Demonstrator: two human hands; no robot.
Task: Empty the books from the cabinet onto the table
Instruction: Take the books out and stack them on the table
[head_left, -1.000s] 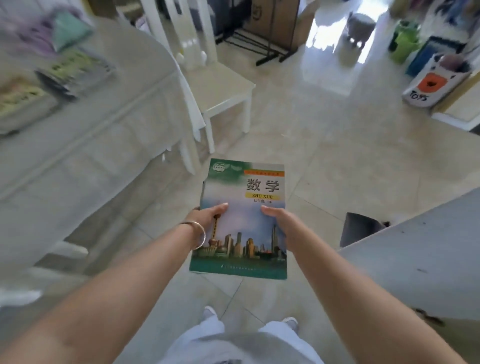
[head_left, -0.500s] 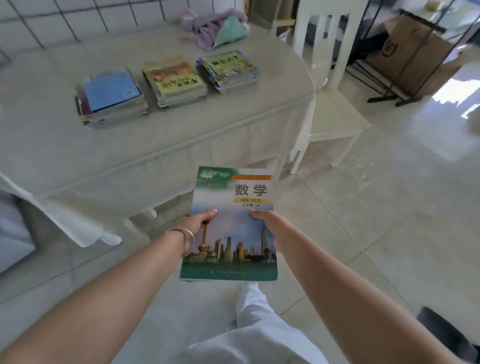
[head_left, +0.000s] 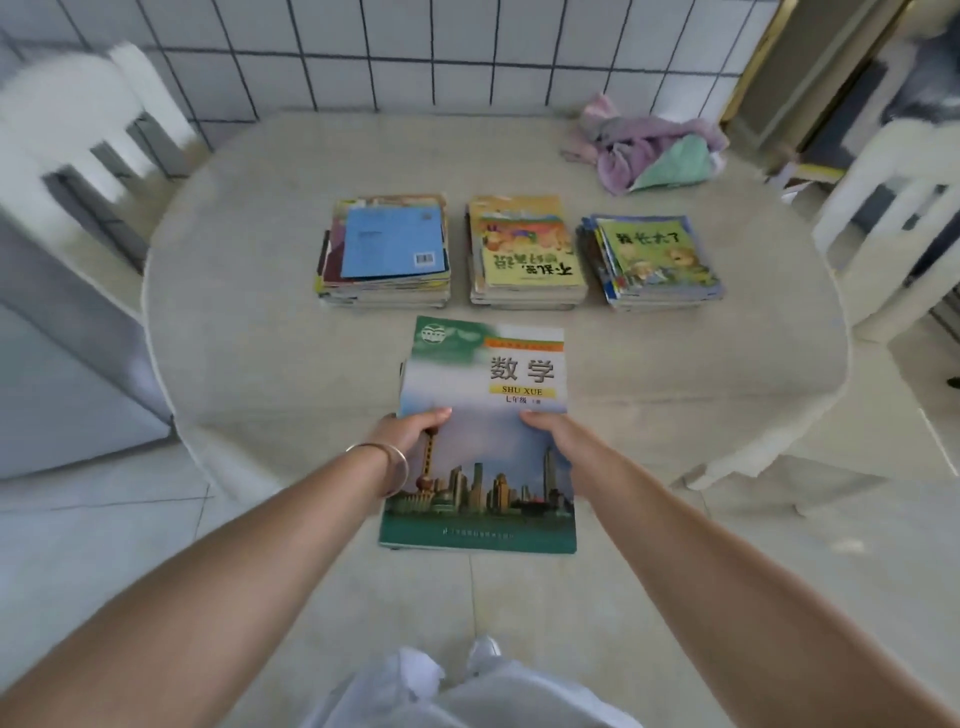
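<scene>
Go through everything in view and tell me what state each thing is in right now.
math textbook: closed, cover up, held in the air
left hand: grips the book's left edge
right hand: grips the book's right edge
three book stacks: side by side on the table
table: cloth-covered
towels: crumpled, at the far right of the table

Single head-worn view, angled forward and down, near the table (head_left: 249, 332) edge

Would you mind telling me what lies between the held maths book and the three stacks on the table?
In the head view, only bare tablecloth lies between the maths book and the stacks.
</scene>
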